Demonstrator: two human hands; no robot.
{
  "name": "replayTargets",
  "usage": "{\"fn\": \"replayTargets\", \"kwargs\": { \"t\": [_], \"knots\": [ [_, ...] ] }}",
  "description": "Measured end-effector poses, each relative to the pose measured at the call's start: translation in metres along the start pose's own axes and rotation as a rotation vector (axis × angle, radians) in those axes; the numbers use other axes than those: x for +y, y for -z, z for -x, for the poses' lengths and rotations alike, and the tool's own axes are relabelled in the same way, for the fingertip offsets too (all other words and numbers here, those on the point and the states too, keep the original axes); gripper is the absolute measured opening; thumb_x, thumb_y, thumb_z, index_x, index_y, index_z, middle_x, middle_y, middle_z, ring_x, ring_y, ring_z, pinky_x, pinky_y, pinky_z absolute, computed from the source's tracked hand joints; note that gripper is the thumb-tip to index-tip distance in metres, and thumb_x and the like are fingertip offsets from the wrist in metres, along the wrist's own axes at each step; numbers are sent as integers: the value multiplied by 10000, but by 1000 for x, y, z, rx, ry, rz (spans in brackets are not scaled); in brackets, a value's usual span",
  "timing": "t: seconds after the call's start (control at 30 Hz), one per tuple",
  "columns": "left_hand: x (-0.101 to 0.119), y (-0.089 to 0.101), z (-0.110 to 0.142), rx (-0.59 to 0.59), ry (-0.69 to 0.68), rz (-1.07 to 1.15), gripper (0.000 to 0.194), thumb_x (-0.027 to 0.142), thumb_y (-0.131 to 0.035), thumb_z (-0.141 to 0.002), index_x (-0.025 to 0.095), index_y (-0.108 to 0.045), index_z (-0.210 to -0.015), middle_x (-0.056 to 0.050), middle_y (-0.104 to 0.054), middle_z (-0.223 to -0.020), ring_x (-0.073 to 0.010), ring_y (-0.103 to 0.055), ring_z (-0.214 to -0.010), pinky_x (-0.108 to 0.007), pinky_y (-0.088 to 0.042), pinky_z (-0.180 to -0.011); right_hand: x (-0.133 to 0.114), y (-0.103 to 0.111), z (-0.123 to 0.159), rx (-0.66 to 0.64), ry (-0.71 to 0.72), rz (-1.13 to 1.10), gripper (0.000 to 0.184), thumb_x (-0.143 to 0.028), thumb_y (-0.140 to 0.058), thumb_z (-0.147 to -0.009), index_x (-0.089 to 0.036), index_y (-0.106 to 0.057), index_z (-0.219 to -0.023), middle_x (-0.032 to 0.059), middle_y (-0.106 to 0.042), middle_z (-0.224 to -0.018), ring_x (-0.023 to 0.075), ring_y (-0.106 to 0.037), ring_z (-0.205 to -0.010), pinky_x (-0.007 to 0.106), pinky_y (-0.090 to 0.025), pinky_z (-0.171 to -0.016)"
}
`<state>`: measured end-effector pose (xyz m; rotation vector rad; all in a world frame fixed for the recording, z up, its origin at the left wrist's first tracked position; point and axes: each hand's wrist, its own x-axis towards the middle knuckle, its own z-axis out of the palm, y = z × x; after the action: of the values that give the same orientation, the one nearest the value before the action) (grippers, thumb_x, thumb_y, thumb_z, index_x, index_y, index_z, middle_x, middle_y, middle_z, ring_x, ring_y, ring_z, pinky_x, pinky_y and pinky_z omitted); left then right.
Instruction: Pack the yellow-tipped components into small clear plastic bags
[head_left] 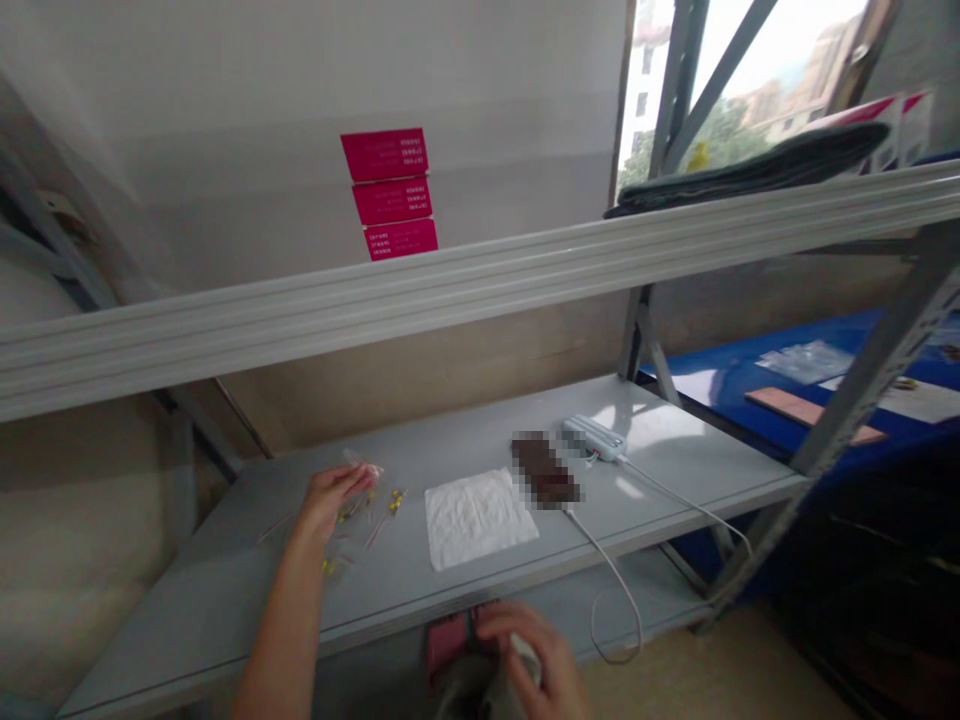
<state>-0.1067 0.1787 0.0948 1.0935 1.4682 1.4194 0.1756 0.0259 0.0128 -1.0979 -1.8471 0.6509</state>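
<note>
Head view, looking down at a grey metal shelf [187,630] – the left hand [330,503] is up over the shelf, and its fingers [352,482] are close together, pinching a small clear plastic bag [363,464]. Under that hand lie lots of tiny parts with yellow tops and thin wires [367,520], spread out on the shelf and too small to tell well. The right hand [536,655] is low down at the front, below the shelf edge, with its fingers curled around a pale soft thing [525,650], and what that thing is cannot be told. Pink things [446,645] are just beside it. Next to the tiny parts a white cloth [480,518] lies flat. Past it sits a brown thing [544,470] that is blurred out, then a white power strip [592,438] with a white cord [622,590] that hangs down over the shelf edge. A long pale beam [450,290] runs across above – to the right is a blue tabletop [750,400] with a wood strip [814,415] on it
</note>
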Motion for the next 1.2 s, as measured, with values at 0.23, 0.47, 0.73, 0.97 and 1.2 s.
{"fn": "replayTargets", "kwargs": {
  "t": [0.23,0.47,0.73,0.97,1.2],
  "knots": [
    [-37,-73,42,12,-113,141,352,426,-733,-492,117,-631,-626,-26,-647,-595,-140,-594,-508,-277,-534,-517,-6,-8,-147,219,-216,-316,299,-229,-431,-777,-147,-647,-966,93,-665,-985,186,-616,-875,297,-477,-779],
    [-59,-119,29,-85,-181,76,246,366,-656,-588,132,-585,-564,0,-577,-484,-140,-565,-462,-256,-496,-478,20,-30,-181,39,-217,-284,282,-312,-525,-732,-147,-722,-849,83,-710,-787,220,-651,-707,282,-491,-632],
    [-63,-116,36,-126,-410,-250,128,209,-559,-670,150,-605,-566,-6,-594,-595,-129,-557,-590,-209,-437,-548,43,-29,-165,-9,-168,-402,349,-414,-527,-751,-134,-730,-801,41,-690,-675,174,-594,-613,236,-432,-547],
    [-54,-116,51,-171,-442,-314,223,289,-499,-766,153,-641,-660,-31,-604,-652,-146,-560,-653,-217,-424,-573,41,-16,-153,110,-141,-233,333,-371,-468,-817,-151,-718,-807,60,-696,-737,174,-616,-672,238,-439,-615],
    [-52,-114,56,-120,-531,-424,199,245,-506,-770,157,-626,-637,-14,-589,-621,-125,-539,-594,-215,-413,-564,34,-9,-147,87,-130,-234,206,-345,-578,-755,-201,-712,-813,52,-709,-810,188,-648,-727,257,-477,-675]
  ]
}}
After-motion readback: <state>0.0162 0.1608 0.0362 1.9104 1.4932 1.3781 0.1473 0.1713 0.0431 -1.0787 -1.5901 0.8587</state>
